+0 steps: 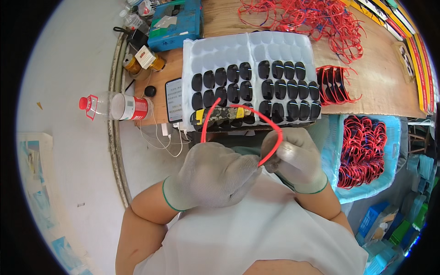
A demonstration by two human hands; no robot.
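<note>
A white apron or shirt front (256, 229) fills the bottom of the view, nearest the camera, with both bare forearms rising out of it. The left hand (213, 176), in a grey knit glove with a green cuff, is curled into a loose fist, knuckles up, its grip shut around one end of a red glasses frame (243, 121). The right hand (293, 158), gloved the same way, sits just beside it, thumb side up, its grip pinched on the other end of the frame, where the red arm bends down between the two hands. The frame arches up and away from both grips, over the near edge of the lens tray.

Just beyond the grips lies a white moulded tray (250, 46) holding rows of dark oval lenses (279, 89), its far pockets bare. A camouflage-patterned bar with yellow bands (220, 114) lies along the tray's near edge, under the red arch. Left of the tray lies a phone (174, 98) with white cables trailing from it, and further left a plastic bottle (117, 106) with a red cap lies on its side. Far beyond the left grip sits a blue box (176, 23). The wooden counter (380, 87) carries a tangle of red frames (307, 20) at its far side and a small stack of them (334, 85) right of the tray. Right of the right grip a blue basket (394, 137) holds more red frames. The floor (64, 68) to the left is pale grey.
</note>
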